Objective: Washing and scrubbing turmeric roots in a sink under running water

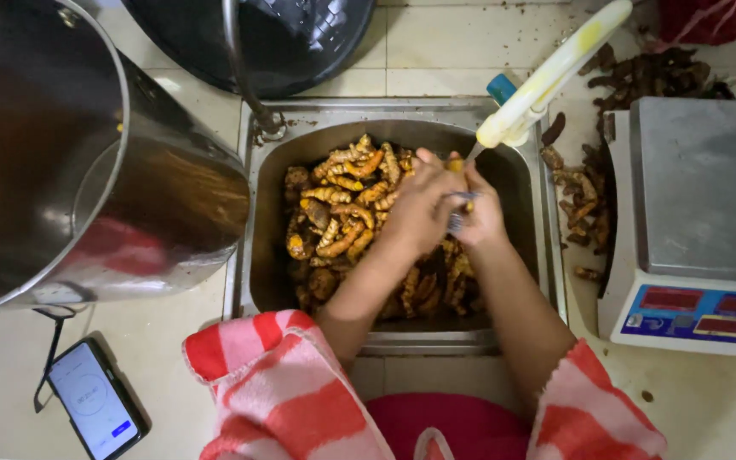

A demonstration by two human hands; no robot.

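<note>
Over a small steel sink [521, 183] the person is working with both hands close together above a heap of orange-yellow turmeric roots [342, 209]. The left hand [419, 209] is curled shut around one root piece [455, 164], whose orange tip is showing just past the knuckles near the tap; most of the piece is hidden in the fist, so its long axis cannot be told. The right hand [480, 217] is touching the left and is pinching a small greyish tool [459, 217], probably a brush or scraper, its fingers pressed together around it. The held root is lying directly between the two hands, nearer the left, while the loose roots are piling up mostly to the left of the hands and beneath the forearms. A pale tap spout [547, 81] is slanting down toward the hands from the upper right. A large steel pot [172, 196] is standing to the left of the sink, its contents hidden. Dark peelings [585, 204] are lying between the sink and a digital scale [700, 221]. A phone [95, 400] is resting on the tiles at lower left.
</note>
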